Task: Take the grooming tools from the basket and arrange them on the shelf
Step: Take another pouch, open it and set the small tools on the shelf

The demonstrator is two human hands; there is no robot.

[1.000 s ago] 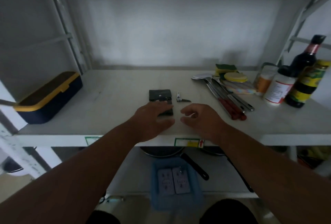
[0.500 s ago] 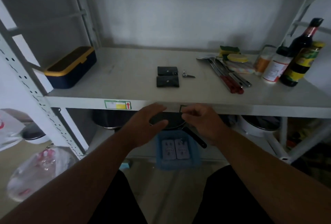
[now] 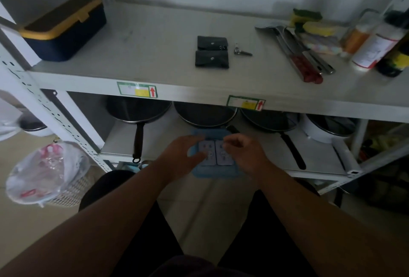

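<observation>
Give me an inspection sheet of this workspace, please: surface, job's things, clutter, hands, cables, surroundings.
Surface: grey metal shelf, middle part bare.
Job's things: two black pouches side by side with a nail clipper to their right on the shelf; two grey packs in the blue basket below.
Clutter: navy box, knives, sponges, bottles.
Hands: left hand and right hand over the basket, fingers loose, holding nothing.
Cables: nothing seen.
Surroundings: pans on the lower shelf, plastic bag on the floor.
</observation>
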